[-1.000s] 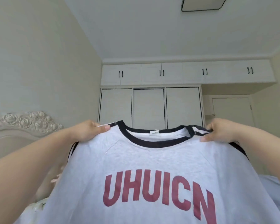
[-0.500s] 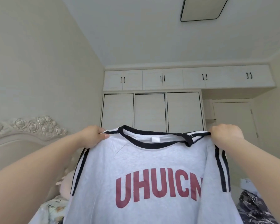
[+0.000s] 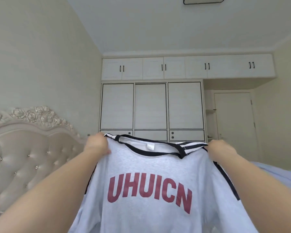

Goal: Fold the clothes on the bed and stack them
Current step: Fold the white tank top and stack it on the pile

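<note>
From my feed: both forearms bare, no sleeves; left hand (image 3: 97, 145) and right hand (image 3: 221, 151) wear no gloves, rings or watch.

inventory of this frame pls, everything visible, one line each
T-shirt: 1, light grey with black neckband, black-and-white shoulder stripes, red UHUICN lettering; held up mid-frame by its shoulders.
Headboard: 1, cream, tufted with carved roses on top; left side.
Bed sheet: 1, pale blue; lower right, behind the right arm.
Wardrobe: 1, white with black trim, three tall panels; back wall.
Upper cabinets: 1 row, white with black handles; above the wardrobe.
Door: 1, white, shut; right of the wardrobe.
Ceiling light: 1, black-framed; top edge.
Left hand: 1, grips the shirt's left shoulder.
Right hand: 1, grips the shirt's right shoulder.
</note>
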